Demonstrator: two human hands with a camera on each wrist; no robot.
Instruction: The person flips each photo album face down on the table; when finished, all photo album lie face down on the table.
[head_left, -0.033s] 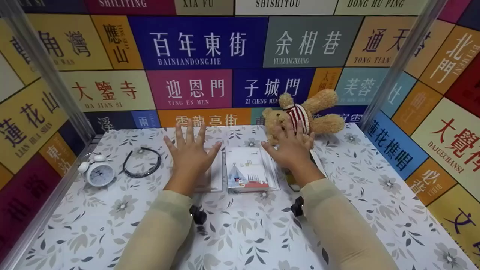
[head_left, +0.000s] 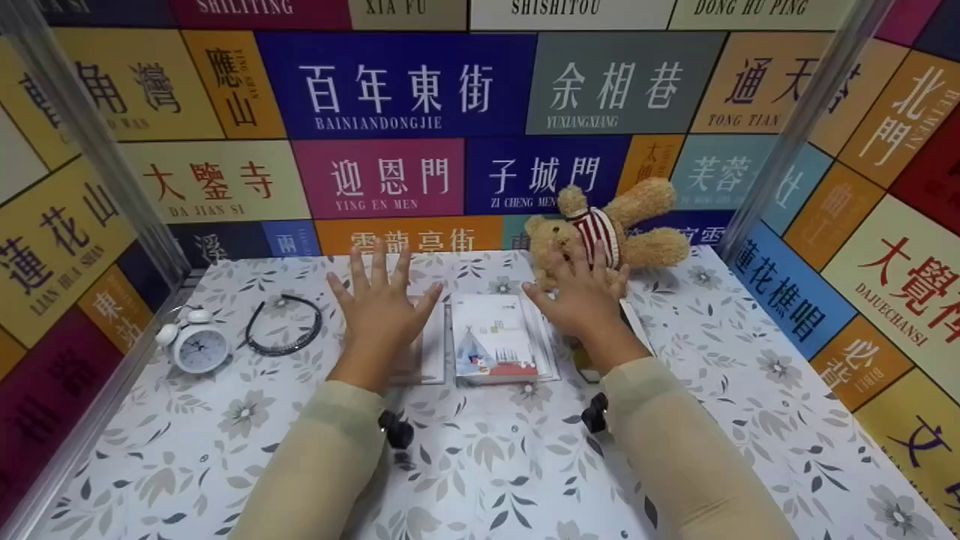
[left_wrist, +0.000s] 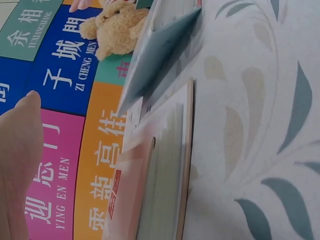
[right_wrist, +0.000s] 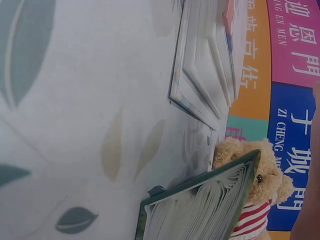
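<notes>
My left hand is held over a stack with a pink-covered book, fingers straight and spread. In the head view the hand hides most of that stack; its white edge shows beside the thumb. The right hand also has its fingers spread, above a green-covered book with wavy pages. Its fingertips overlap the head of a teddy bear in a red-and-white striped top. Between the hands lies a stack topped by a white book with a tent picture. Neither hand holds anything.
At the left of the flower-patterned table stand a white twin-bell alarm clock and a dark headband. Colourful sign panels cover the walls behind and at both sides. Clear posts rise at the back corners.
</notes>
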